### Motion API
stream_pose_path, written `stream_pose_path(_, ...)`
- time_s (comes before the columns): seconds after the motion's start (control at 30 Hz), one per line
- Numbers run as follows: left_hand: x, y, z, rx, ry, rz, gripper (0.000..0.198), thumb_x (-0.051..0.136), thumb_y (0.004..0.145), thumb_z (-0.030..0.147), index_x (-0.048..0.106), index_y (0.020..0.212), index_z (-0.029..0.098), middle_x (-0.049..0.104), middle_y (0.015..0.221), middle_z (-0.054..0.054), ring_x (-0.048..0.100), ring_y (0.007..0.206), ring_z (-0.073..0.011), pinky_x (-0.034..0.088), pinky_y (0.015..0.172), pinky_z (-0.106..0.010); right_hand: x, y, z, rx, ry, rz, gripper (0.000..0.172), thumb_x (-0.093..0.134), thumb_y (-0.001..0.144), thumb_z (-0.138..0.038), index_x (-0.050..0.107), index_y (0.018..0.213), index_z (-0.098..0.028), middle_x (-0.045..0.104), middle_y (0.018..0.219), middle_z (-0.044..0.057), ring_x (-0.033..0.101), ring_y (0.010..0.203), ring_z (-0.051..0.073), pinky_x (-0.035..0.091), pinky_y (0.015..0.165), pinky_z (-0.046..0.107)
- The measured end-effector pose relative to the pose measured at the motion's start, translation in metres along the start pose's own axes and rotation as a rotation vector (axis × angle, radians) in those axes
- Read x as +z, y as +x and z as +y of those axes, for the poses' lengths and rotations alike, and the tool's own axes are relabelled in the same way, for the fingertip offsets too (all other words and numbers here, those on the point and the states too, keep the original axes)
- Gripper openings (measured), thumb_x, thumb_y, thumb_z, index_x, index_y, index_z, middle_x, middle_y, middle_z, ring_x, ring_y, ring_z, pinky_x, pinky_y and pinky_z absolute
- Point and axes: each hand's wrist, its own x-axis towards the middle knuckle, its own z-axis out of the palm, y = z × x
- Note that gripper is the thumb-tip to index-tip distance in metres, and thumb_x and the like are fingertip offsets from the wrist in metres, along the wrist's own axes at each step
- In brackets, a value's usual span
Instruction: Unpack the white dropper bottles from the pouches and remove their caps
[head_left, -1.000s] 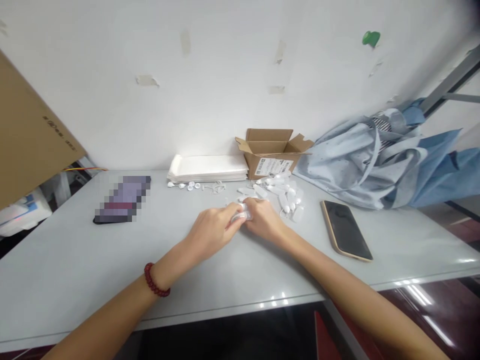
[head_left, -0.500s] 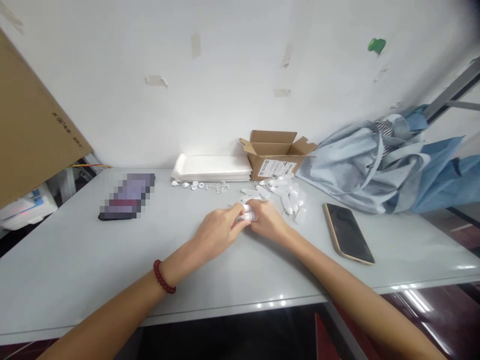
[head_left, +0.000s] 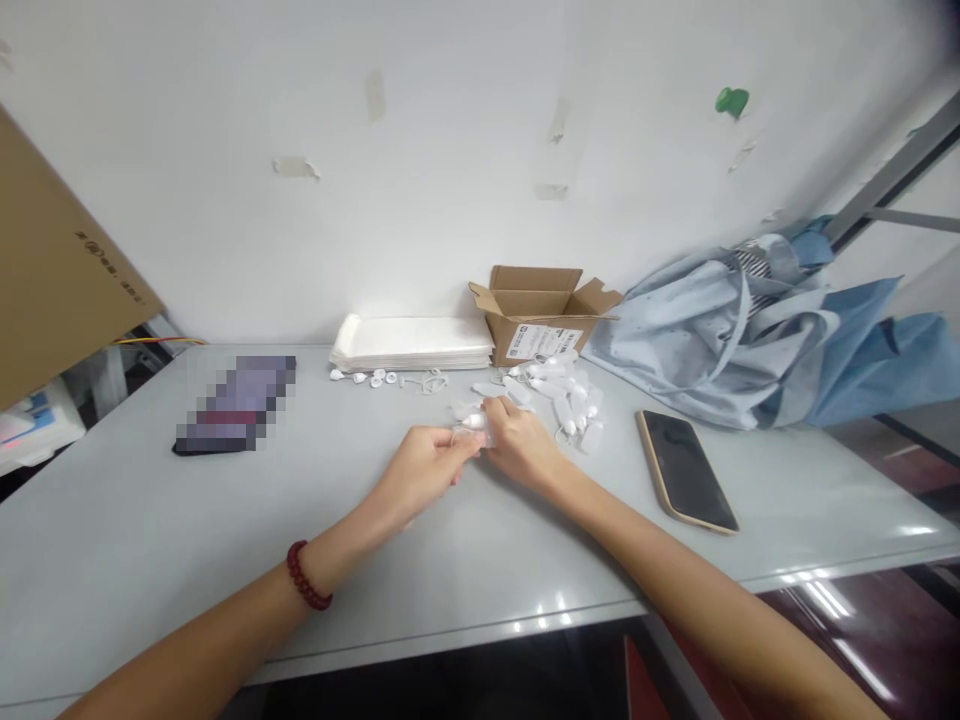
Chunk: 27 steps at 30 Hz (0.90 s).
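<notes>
nothing legible — print on the box label too small.

The cardboard box is matt brown and a little rough, with a smooth paper label on its front. Left of the box, the white stack looks matt. Whether it is paper or foam cannot be told. In front of the box, the plastic pieces are smooth and milky white, like the small piece pinched between the left hand and the right hand. Right of the box, the blue cloth is matt and creased. The phone has a glossy black face. The table under the box is smooth grey, lightly glossy.
</notes>
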Motion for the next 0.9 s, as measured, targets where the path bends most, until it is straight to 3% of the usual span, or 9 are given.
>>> stream_pose_path(0.1, -0.001, 0.002, -0.003, 0.027, -0.026, 0.013, 0.040, 0.060, 0.079, 0.051, 0.056, 0.063, 0.015, 0.038, 0.046, 0.006, 0.025, 0.041, -0.0050, 0.016, 0.041, -0.021, 0.000, 0.002, -0.001, -0.009, -0.030, -0.002, 0.029, 0.053, 0.079, -0.016, 0.051, 0.107, -0.010, 0.060, 0.108, 0.017, 0.063, 0.079, 0.025, 0.040, 0.059, 0.030)
stream_pose_path(0.3, -0.014, 0.007, 0.002, -0.230, -0.301, -0.231, 0.035, 0.056, 0.080, 0.047, 0.053, 0.063, 0.016, 0.033, 0.044, 0.008, 0.014, 0.034, -0.0025, 0.008, 0.037, -0.022, -0.004, 0.005, 0.004, 0.062, -0.048, 0.017, 0.028, 0.044, 0.080, -0.008, 0.051, 0.107, -0.011, 0.061, 0.105, 0.016, 0.062, 0.076, 0.024, 0.037, 0.059, 0.030)
stream_pose_path(0.43, -0.029, 0.011, 0.010, -0.224, -0.460, -0.186, 0.020, 0.052, 0.077, 0.033, 0.057, 0.071, 0.015, 0.048, 0.061, 0.001, 0.027, 0.037, -0.0043, 0.013, 0.035, -0.021, -0.010, 0.007, 0.012, 0.107, -0.060, 0.044, 0.026, 0.046, 0.081, -0.010, 0.051, 0.106, -0.012, 0.061, 0.109, 0.016, 0.061, 0.082, 0.025, 0.035, 0.061, 0.029)
stream_pose_path(0.57, -0.038, 0.013, 0.014, -0.056, -0.374, 0.060, 0.025, 0.059, 0.075, 0.036, 0.049, 0.062, 0.017, 0.041, 0.057, 0.003, 0.029, 0.041, -0.0053, 0.016, 0.036, -0.020, -0.013, 0.006, 0.014, 0.092, -0.059, 0.036, 0.021, 0.048, 0.080, -0.010, 0.052, 0.101, -0.013, 0.062, 0.103, 0.015, 0.061, 0.080, 0.024, 0.032, 0.058, 0.028)
stream_pose_path(0.63, -0.039, 0.013, 0.014, 0.107, -0.125, 0.190, 0.027, 0.062, 0.075, 0.036, 0.050, 0.059, 0.017, 0.037, 0.053, 0.005, 0.028, 0.042, -0.0055, 0.019, 0.038, -0.020, -0.014, 0.005, 0.011, 0.072, -0.042, 0.014, 0.020, 0.048, 0.080, -0.010, 0.052, 0.100, -0.013, 0.062, 0.100, 0.014, 0.060, 0.077, 0.023, 0.031, 0.056, 0.028)
stream_pose_path(0.7, -0.037, 0.012, 0.013, 0.311, 0.177, 0.266, 0.021, 0.064, 0.075, 0.034, 0.059, 0.065, 0.017, 0.043, 0.055, 0.005, 0.034, 0.046, -0.0069, 0.026, 0.043, -0.020, -0.014, 0.003, 0.006, 0.054, -0.023, -0.010, 0.019, 0.048, 0.081, -0.011, 0.051, 0.100, -0.013, 0.062, 0.099, 0.014, 0.060, 0.075, 0.023, 0.030, 0.055, 0.028)
stream_pose_path(0.8, -0.033, 0.010, 0.009, 0.552, 0.482, 0.243, 0.013, 0.065, 0.076, 0.030, 0.070, 0.085, 0.021, 0.051, 0.058, 0.005, 0.041, 0.051, -0.0091, 0.035, 0.051, -0.021, -0.013, 0.001, -0.002, 0.027, -0.024, -0.032, 0.022, 0.047, 0.080, -0.008, 0.052, 0.101, -0.013, 0.062, 0.099, 0.014, 0.060, 0.071, 0.022, 0.032, 0.055, 0.028)
stream_pose_path(0.9, -0.032, 0.010, 0.003, 0.675, 0.602, 0.173, 0.019, 0.062, 0.080, 0.028, 0.070, 0.096, 0.022, 0.060, 0.064, 0.003, 0.048, 0.054, -0.0105, 0.040, 0.056, -0.022, -0.012, -0.002, -0.009, -0.013, -0.046, -0.034, 0.025, 0.047, 0.078, -0.006, 0.052, 0.102, -0.013, 0.061, 0.100, 0.014, 0.060, 0.071, 0.022, 0.033, 0.054, 0.028)
